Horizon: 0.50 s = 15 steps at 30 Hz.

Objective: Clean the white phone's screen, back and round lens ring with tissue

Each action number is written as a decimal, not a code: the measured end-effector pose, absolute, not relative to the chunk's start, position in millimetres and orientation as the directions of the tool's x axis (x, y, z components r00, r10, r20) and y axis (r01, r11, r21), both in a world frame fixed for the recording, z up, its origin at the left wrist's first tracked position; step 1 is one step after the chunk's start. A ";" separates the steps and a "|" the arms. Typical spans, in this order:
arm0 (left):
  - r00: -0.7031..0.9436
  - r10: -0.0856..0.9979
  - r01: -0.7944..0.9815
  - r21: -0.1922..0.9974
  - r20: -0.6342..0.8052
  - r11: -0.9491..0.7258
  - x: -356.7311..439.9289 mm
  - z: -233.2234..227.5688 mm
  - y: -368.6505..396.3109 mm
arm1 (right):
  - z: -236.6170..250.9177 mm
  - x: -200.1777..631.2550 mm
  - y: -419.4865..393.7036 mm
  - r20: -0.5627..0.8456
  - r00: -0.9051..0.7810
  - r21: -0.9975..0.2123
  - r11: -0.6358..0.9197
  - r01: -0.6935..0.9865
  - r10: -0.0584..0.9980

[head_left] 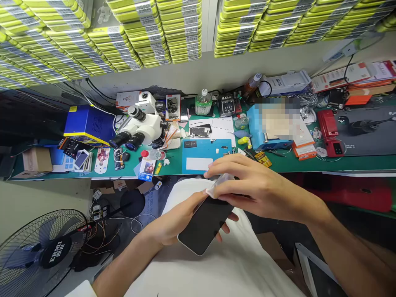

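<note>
A smartphone (202,227) with a dark screen lies screen-up in my left hand (176,220). The thumb runs along its left edge, and fingertips show past its right edge. Above the phone's far end is my right hand (247,181), its fingers pinching a small white wipe (218,185) against the glass. The far end of the phone is partly hidden by that hand. Beyond the hands, a blue mat (201,154) on the bench bears a white sheet and small parts.
A microscope (144,126) stands on the green bench (168,165), left of the mat. A blue machine (272,142) sits to the right. Stacked yellow-green boxes (182,33) hang overhead on shelves. A fan (46,251) stands at lower left.
</note>
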<state>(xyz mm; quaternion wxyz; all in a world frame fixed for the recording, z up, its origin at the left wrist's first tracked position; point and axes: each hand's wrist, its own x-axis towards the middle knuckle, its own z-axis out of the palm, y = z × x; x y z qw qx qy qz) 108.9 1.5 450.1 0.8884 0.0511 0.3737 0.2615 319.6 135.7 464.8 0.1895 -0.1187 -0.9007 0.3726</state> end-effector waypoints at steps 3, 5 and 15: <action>0.576 0.513 -0.452 0.275 -0.636 0.848 108.7 453.8 2.6 | 466.3 333.7 139.3 0.310 -0.693 -0.877 0.478 0.056 0.650; 0.580 0.507 -0.452 0.266 -0.637 0.851 108.2 456.8 4.7 | 464.7 343.6 142.0 0.333 -0.499 -0.901 0.427 0.083 0.800; 0.540 0.547 -0.435 0.345 -0.640 0.832 108.9 454.1 3.1 | 457.6 328.2 129.3 0.311 -0.767 -0.702 0.679 0.213 0.561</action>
